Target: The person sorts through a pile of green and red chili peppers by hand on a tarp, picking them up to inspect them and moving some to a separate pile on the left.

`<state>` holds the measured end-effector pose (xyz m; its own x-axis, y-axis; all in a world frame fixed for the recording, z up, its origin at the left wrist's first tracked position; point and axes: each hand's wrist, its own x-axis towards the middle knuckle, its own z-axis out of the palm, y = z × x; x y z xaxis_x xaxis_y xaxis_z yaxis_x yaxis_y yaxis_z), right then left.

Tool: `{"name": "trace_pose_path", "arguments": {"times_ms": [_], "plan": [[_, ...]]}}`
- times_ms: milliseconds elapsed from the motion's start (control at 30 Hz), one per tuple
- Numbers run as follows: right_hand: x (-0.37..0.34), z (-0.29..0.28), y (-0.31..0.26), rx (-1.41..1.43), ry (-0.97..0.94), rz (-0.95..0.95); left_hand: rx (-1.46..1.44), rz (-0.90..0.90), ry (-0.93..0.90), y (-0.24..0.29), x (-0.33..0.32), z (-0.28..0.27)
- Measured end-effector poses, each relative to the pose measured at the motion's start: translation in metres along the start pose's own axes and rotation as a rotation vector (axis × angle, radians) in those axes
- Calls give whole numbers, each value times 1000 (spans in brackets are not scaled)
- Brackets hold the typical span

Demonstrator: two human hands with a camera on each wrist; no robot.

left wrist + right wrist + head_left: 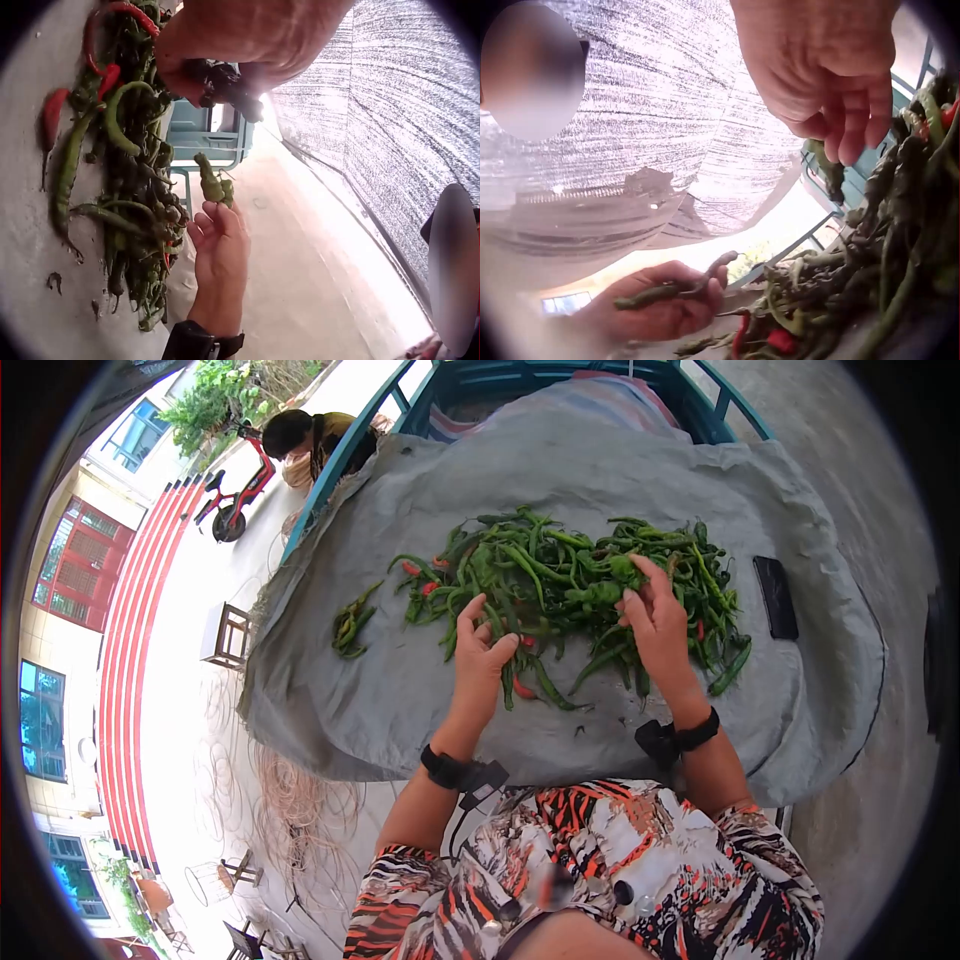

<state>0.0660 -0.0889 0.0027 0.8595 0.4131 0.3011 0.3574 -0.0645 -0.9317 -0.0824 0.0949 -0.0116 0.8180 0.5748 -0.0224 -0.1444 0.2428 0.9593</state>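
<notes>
A heap of green chili peppers [560,565], with a few red ones among them, lies on a grey cloth [380,710]. At the near left of the heap, my left hand [478,675] holds a slim dark green chili pepper [649,297] between thumb and fingers. My right hand [662,640] is over the heap's right part. Its thumb and fingertips pinch a crinkled green chili pepper [212,182], raised off the cloth in the left wrist view. Near the heap's edge in that view lies a red chili pepper [54,116].
A small separate pile of chilies [352,625] lies left of the heap. A black phone [775,598] rests on the cloth at the right. Behind are the teal cart rails [330,480] and a striped sheet [640,400]. Another person [325,440] bends beside the cart, near a red scooter [245,495].
</notes>
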Motion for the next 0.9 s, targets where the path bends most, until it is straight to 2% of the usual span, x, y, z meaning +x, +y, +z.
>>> {"name": "trace_pose_path", "arguments": {"times_ms": [33,133,267,300,400,467,567,633,667,767,833,900], "plan": [[5,-6,-1,-46,0,8,10,2,-3,1,0,0],[16,-20,8,-535,85,-19,64,-22,-20,3,-1,2],[24,-32,25,-391,205,32,71,-47,-28,10,-10,6],[22,-29,20,-231,265,3,90,-50,-39,8,-13,5],[10,-25,11,-290,248,-190,209,-51,-104,-1,-14,2],[-4,-17,-1,-129,-85,-77,375,-49,-191,-7,-16,1],[-29,18,0,97,-317,124,559,99,-395,-4,-22,10],[-35,27,5,259,-444,279,643,174,-464,-7,-22,6],[-34,21,8,237,-420,284,693,215,-493,-11,-23,8],[-25,5,-7,155,-291,299,599,180,-428,-21,-21,-5],[-12,-12,-11,173,-176,238,518,224,-292,-18,-22,-8],[-2,-17,-15,256,36,159,507,283,-192,-16,-13,-11]]}}
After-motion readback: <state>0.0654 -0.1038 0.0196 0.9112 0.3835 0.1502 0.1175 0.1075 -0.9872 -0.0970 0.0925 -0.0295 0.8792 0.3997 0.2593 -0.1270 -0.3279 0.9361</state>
